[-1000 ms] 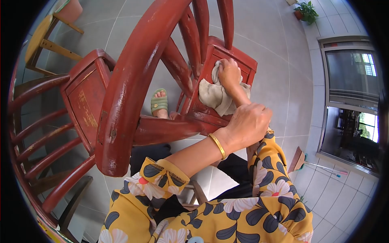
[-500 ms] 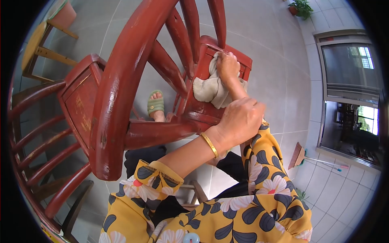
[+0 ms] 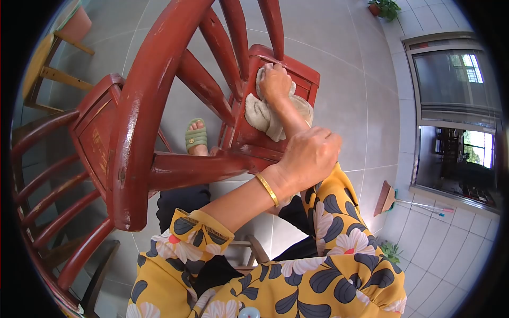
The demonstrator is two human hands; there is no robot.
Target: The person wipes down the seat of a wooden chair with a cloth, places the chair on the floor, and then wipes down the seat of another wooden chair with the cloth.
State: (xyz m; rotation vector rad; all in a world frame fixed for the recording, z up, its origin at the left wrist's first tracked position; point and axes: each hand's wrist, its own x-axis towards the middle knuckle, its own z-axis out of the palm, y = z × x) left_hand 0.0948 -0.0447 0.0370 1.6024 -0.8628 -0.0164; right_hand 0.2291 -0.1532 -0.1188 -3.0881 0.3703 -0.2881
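Observation:
My right hand (image 3: 277,83) presses a bunched beige cloth (image 3: 258,113) against the seat of a red wooden chair (image 3: 254,140), close to the back slats. The fingers are curled into the cloth, and part of it spreads out below the wrist. My left hand (image 3: 312,155), with a gold bracelet on its wrist, is closed over my right forearm. It grips the bunched edge of the yellow floral right sleeve (image 3: 339,185); its fingertips are partly hidden. The chair's thick curved top rail (image 3: 151,79) rises in front of me on the left.
A second red chair (image 3: 93,138) stands at left, near a wooden stool (image 3: 40,69) and a pink bucket (image 3: 77,24). A foot in a green slipper (image 3: 196,139) rests on the grey tiles. A broom (image 3: 386,199) leans by the tiled wall at right, below a window (image 3: 456,79).
My right hand has slid the cloth slightly up and left over the seat, toward the slats. My left hand stays at the sleeve. The whole view has shifted a little.

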